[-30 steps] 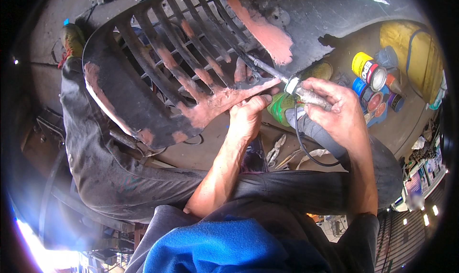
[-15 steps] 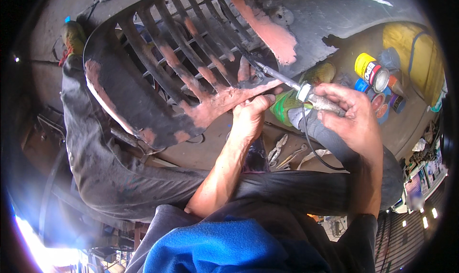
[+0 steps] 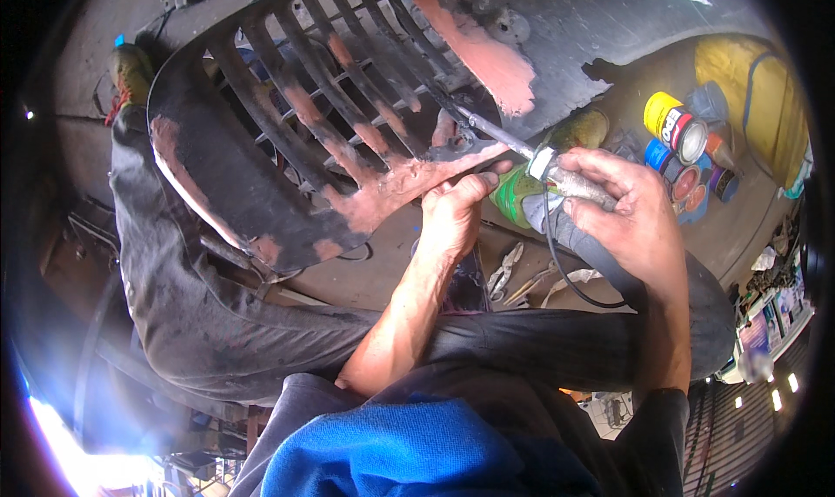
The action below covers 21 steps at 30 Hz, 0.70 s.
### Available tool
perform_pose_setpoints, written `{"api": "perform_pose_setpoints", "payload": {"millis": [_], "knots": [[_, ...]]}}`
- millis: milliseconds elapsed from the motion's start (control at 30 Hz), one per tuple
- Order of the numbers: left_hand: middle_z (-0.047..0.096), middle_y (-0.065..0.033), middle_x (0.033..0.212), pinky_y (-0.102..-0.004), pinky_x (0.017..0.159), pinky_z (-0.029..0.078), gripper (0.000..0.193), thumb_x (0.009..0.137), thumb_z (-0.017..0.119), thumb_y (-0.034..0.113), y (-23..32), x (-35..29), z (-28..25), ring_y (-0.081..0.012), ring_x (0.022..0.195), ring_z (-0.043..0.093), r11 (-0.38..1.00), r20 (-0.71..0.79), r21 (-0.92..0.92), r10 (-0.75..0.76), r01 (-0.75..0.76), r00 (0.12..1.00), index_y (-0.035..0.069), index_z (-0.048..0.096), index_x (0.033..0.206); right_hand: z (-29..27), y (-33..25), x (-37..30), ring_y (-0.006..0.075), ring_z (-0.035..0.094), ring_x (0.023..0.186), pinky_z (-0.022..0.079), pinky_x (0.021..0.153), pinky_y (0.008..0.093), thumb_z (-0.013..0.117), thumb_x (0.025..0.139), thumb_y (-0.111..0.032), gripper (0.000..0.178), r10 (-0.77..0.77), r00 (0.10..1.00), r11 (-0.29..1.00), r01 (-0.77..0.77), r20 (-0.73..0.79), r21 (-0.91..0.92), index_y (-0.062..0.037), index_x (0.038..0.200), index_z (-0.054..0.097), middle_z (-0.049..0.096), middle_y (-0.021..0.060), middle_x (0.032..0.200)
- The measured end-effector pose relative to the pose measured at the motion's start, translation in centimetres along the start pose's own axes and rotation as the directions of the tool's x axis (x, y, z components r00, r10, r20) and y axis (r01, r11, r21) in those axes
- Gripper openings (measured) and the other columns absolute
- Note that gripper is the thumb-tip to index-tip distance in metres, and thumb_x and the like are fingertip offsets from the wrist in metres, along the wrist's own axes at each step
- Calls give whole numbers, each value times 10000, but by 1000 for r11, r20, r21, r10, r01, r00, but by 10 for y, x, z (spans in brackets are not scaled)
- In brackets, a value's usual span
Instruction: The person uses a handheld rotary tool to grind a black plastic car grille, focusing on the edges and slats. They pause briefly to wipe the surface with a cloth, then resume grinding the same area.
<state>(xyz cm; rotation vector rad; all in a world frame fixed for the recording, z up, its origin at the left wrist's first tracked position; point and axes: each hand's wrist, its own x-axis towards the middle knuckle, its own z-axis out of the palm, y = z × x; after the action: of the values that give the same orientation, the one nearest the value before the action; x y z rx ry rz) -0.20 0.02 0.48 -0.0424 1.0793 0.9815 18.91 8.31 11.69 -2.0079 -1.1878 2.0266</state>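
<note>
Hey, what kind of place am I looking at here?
Probably a car body repair workshop. A black slatted grille patched with pinkish filler rests on the person's lap, the right hand holds a corded rotary tool against it, and tins and pliers lie on the floor.

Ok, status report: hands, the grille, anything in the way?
Left hand steadies grille. Right hand grips corded tool, tip at a slat. Nothing in the way.

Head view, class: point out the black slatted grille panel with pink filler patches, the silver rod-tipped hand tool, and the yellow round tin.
Black slatted grille panel (image 3: pixel 287 140): head view, on a slat.
Silver rod-tipped hand tool (image 3: pixel 578 182): head view, on its metal body in the right hand (image 3: pixel 631 223).
Yellow round tin (image 3: pixel 663 114): head view, on its side wall.
</note>
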Motion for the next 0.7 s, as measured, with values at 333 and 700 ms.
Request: {"api": "perform_pose_setpoints", "payload": {"millis": [333,700], "knots": [[688,-134,1264,-354,1036,503,479,813,591,-59,-3,3,-3,-228,1117,671,1000,38,-16,16,-15,999,-61,659,1288,0,3,6,149,654,1102,504,962,292,662,814,99,451,15,1000,1000,-15,6,-16,78,1263,635,702,108,1179],[694,-132,1254,-335,1031,505,465,814,582,-58,-1,1,-1,-217,1113,673,999,21,-34,25,-24,999,-54,674,1269,-1,5,6,137,658,1079,504,952,284,676,802,104,458,-4,1000,1000,4,-4,20,64,1258,647,711,98,1156]]}}
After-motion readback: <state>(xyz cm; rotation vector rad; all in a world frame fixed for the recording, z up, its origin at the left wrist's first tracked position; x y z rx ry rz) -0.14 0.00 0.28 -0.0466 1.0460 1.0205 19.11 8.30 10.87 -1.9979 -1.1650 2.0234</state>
